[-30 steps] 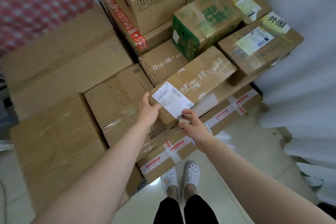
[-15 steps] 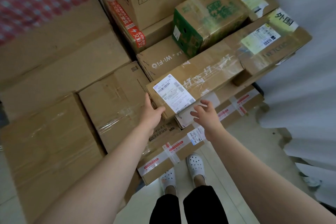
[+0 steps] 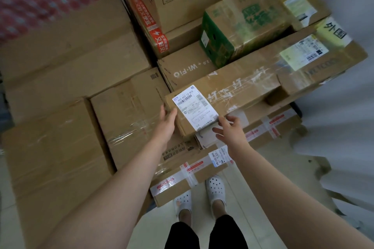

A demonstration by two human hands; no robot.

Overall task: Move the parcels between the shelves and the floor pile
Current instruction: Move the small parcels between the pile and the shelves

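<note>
You have slid the long box [image 3: 232,91] farther onto the pile [image 3: 125,111], your left hand [image 3: 167,121] flat against its end and your right hand [image 3: 228,129] released, so it looks placed.

**Two hands, one labelled parcel, at least a dozen cartons in the pile.**

Two bare hands, the left hand [image 3: 166,125] and the right hand [image 3: 230,133], are at one long parcel [image 3: 232,95], which bears one white barcode label [image 3: 194,107] between the two sets of fingers. Beyond the fingertips stand one Wi-Fi box [image 3: 186,66], one green-printed box [image 3: 242,20], one carton with handling symbols [image 3: 178,6] and one red-taped box [image 3: 141,6] on edge. Farther out past the right fingers are one two-label carton [image 3: 332,66] and one single-label carton [image 3: 311,16]. Beneath the right fingers lies one flat box [image 3: 172,192] with two red-and-white tape crossings. Left of the left fingers are at least three plain cartons [image 3: 125,111]. Two white clogs [image 3: 215,188] stand behind the wrists.
</note>
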